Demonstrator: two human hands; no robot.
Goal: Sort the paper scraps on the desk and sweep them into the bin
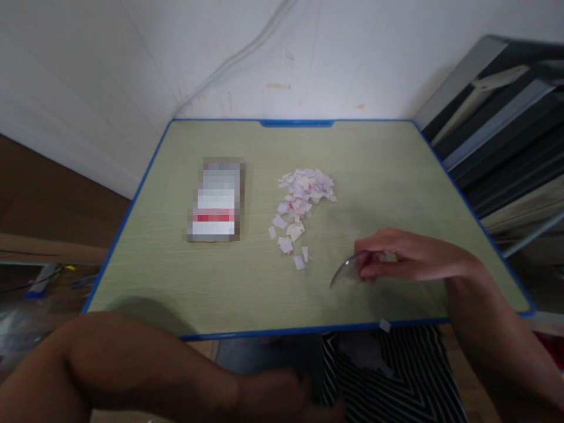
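Observation:
My right hand (383, 258) is above the right front part of the table, its fingers closed round a thin, curved, shiny metal tool (342, 270). The tool's tip points left and down; its exact kind is unclear. Left of it lies a heap of small torn paper pieces (308, 185), pale with pinkish marks, trailing toward the front in looser scraps (285, 244). One paper scrap (385, 325) shows at the table's front edge, below my right hand. Lower in view, my left hand (282, 393) is in front of the table edge over my lap, dark and blurred, its fingers indistinct.
A pixelated, phone-like rectangle (215, 200) lies on the left of the pale green table (145, 247), which has a blue rim. A white wall (330, 64) with a cable stands behind. Folded dark panels or frames (520, 117) lean at the right.

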